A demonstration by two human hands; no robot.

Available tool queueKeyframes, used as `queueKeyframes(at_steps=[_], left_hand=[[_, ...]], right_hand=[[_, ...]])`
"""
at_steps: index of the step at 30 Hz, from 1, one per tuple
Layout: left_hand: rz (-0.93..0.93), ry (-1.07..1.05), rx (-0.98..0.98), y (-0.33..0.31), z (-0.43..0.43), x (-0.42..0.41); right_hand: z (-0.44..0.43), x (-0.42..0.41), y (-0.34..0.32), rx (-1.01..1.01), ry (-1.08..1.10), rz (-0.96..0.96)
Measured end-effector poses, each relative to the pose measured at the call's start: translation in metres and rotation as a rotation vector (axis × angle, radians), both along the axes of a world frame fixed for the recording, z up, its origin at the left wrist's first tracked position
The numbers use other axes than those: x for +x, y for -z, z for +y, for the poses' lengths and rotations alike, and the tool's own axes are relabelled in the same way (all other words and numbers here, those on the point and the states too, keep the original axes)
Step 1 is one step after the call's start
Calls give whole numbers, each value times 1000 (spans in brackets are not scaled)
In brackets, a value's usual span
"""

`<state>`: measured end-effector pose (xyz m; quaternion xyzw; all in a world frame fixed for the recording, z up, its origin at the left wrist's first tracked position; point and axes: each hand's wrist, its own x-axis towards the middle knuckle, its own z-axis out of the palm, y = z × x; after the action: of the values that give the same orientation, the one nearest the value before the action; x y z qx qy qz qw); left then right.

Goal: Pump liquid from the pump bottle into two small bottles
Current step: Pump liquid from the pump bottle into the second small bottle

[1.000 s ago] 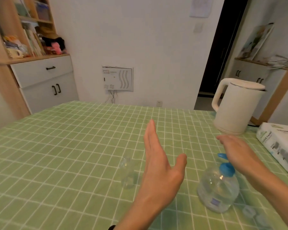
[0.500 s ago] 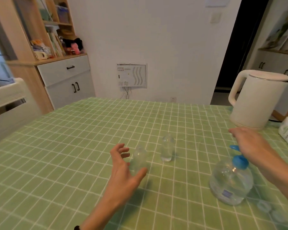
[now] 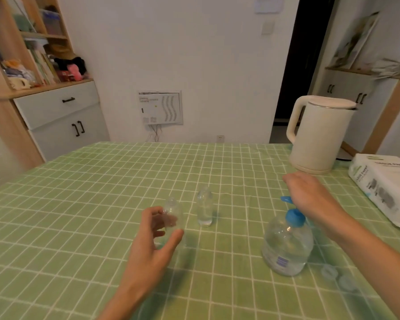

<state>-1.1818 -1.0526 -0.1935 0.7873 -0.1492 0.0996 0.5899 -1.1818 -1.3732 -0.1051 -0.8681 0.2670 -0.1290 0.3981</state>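
Two small clear bottles stand uncapped on the green checked tablecloth point(image 3: 79, 215). My left hand point(image 3: 155, 239) curls round the nearer small bottle point(image 3: 174, 207): its fingers show through the plastic behind it and its thumb lies across the lower front. The second small bottle point(image 3: 204, 210) stands free just to the right and a little farther back. The round clear pump bottle point(image 3: 286, 248), with a blue collar and blue spout, stands at the right. My right hand point(image 3: 310, 195) lies palm down over its pump head with relaxed fingers, hiding most of the head.
A white kettle point(image 3: 321, 135) stands at the back right. A pack of tissue paper point(image 3: 383, 188) lies at the right edge. Two small clear caps point(image 3: 328, 271) lie right of the pump bottle. Cabinets line the walls behind.
My left hand has gone from held up flat to down beside the nearer small bottle and closed round it. My right hand has stayed over the pump head.
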Motion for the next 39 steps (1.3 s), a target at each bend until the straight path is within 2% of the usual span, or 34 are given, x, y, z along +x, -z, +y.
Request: queueKeyframes(at_steps=[3,6,11,18,27,39], left_hand=[[-20,116,-120,-15,-27,-5],[50,275,-227,-25,-65,-5],[86,386,-287,-28,-112,6],[91,415,-298,-12,-113,18],[102,487,-289,-6,-113,28],[87,515,-284,-9,-116,26]], right_hand=[[-2,-1,-2,76,-18,-2],[-2,-3,-7,124,-33,-1],[-4,-3,-22,124,-6,-31],[9,0,-18,-47,-43,4],[3,3,-9,-2,-39,85],[3,5,-5,6,-45,102]])
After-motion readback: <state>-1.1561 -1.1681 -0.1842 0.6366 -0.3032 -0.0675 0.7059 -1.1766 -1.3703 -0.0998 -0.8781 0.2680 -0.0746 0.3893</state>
